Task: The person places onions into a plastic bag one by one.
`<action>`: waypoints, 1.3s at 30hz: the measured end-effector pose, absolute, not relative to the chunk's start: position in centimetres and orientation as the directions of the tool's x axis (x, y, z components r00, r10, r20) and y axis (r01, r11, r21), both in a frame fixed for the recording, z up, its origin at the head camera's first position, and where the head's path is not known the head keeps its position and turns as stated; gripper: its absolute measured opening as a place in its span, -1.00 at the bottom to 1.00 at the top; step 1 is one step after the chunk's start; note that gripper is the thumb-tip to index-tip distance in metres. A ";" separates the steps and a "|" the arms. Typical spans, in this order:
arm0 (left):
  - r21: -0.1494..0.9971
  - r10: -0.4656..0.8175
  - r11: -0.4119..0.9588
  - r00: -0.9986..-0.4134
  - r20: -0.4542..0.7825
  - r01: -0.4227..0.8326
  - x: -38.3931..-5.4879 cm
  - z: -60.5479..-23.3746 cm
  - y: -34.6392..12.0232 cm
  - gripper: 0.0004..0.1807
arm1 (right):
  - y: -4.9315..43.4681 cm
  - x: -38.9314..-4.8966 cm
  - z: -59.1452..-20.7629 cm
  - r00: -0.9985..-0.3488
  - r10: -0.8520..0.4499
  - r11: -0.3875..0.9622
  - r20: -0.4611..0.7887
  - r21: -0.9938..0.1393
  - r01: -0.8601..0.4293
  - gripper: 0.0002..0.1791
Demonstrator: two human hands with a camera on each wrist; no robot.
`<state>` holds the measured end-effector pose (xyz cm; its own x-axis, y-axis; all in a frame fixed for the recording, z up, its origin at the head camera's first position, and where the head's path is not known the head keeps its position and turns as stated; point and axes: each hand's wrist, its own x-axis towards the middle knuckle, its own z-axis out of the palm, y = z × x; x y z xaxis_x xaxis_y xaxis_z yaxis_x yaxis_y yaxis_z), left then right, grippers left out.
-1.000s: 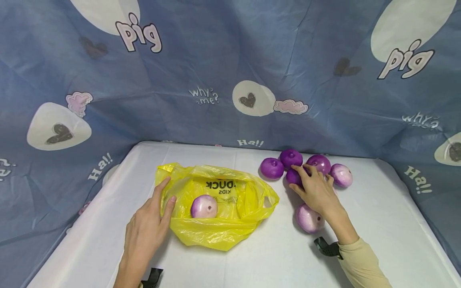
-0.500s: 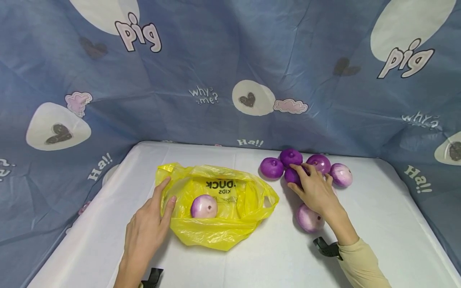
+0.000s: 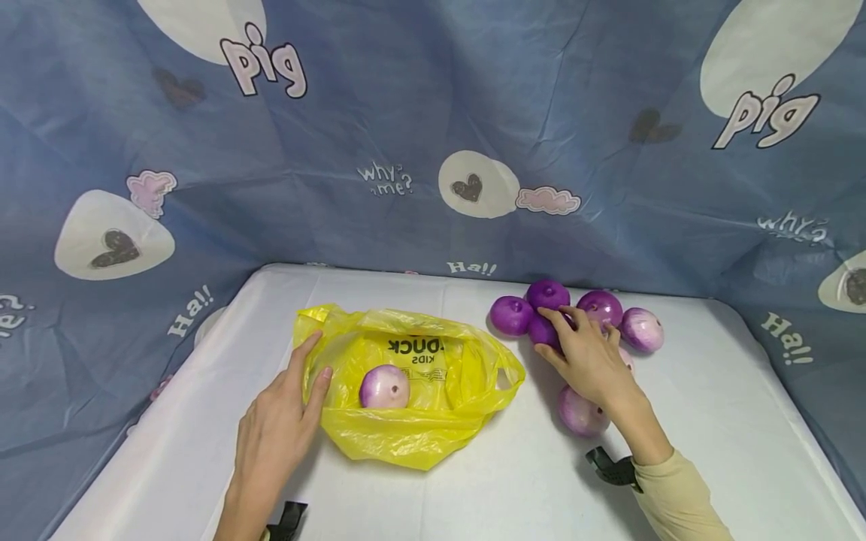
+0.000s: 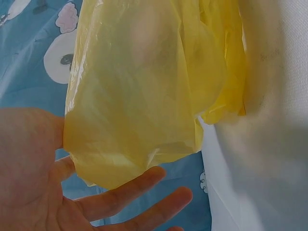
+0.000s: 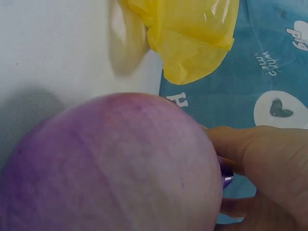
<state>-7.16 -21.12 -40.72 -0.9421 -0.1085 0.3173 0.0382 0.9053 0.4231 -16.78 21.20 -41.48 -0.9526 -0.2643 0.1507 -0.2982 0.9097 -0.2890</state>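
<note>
A yellow plastic bag (image 3: 406, 439) lies with its mouth gaping upward, and a pale purple onion (image 3: 384, 387) rests inside. My left hand (image 3: 277, 421) is at the bag's left side, fingers loosely spread against the plastic; in the left wrist view they touch the bag's edge (image 4: 125, 163). On the right, my right hand (image 3: 595, 361) curls its thumb and fingers round a dark purple onion (image 3: 543, 332), partly covered by the hand. Under the wrist sits a paler onion (image 3: 580, 412), and a large pale onion (image 5: 115, 168) fills much of the right wrist view.
Dark purple onions stand behind the right hand: one at the left (image 3: 511, 315), one at the back (image 3: 548, 297) and one further right (image 3: 601, 308). A pale onion (image 3: 643, 329) is rightmost. The white table (image 3: 473, 496) meets a blue printed cloth (image 3: 406, 240) behind.
My right hand has shifted slightly left, and the dark purple onion at its fingers has moved left with it. The left hand and bag stay in place.
</note>
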 end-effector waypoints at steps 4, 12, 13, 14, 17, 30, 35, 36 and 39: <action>0.421 -0.109 0.906 -0.944 0.313 0.035 -7.1 -40.8 -21.1 -0.40 | 21.1 -16.6 -41.4 -0.951 -0.266 0.909 0.155 -0.288 -0.301 -0.34; 0.420 -0.110 0.907 -0.943 0.314 0.034 -7.1 -40.8 -21.0 -0.40 | 20.4 -16.4 -40.9 -0.944 -0.281 0.910 0.175 -0.265 -0.320 -0.36; 0.419 -0.109 0.907 -0.942 0.316 0.035 -7.1 -40.8 -21.0 -0.40 | 20.3 -16.4 -40.8 -0.942 -0.282 0.909 0.180 -0.264 -0.323 -0.36; 0.419 -0.109 0.907 -0.942 0.318 0.036 -7.1 -40.8 -21.0 -0.40 | 20.3 -16.3 -40.7 -0.941 -0.284 0.908 0.185 -0.264 -0.326 -0.35; 0.422 -0.110 0.906 -0.942 0.317 0.037 -7.2 -40.8 -21.0 -0.40 | 20.0 -16.2 -40.5 -0.936 -0.290 0.904 0.197 -0.265 -0.336 -0.35; 0.421 -0.108 0.906 -0.940 0.323 0.041 -7.2 -40.8 -21.0 -0.40 | 19.2 -15.7 -40.2 -0.918 -0.326 0.891 0.224 -0.251 -0.378 -0.34; 0.424 -0.110 0.905 -0.942 0.317 0.038 -7.1 -40.8 -21.0 -0.40 | 18.9 -15.5 -40.0 -0.915 -0.332 0.889 0.230 -0.249 -0.385 -0.35; 0.425 -0.109 0.905 -0.942 0.317 0.038 -7.1 -40.8 -21.0 -0.40 | 18.9 -15.4 -40.0 -0.913 -0.334 0.888 0.233 -0.246 -0.388 -0.35; 0.425 -0.110 0.905 -0.942 0.316 0.036 -7.1 -40.8 -21.0 -0.40 | 18.7 -15.3 -39.9 -0.910 -0.341 0.886 0.235 -0.243 -0.395 -0.35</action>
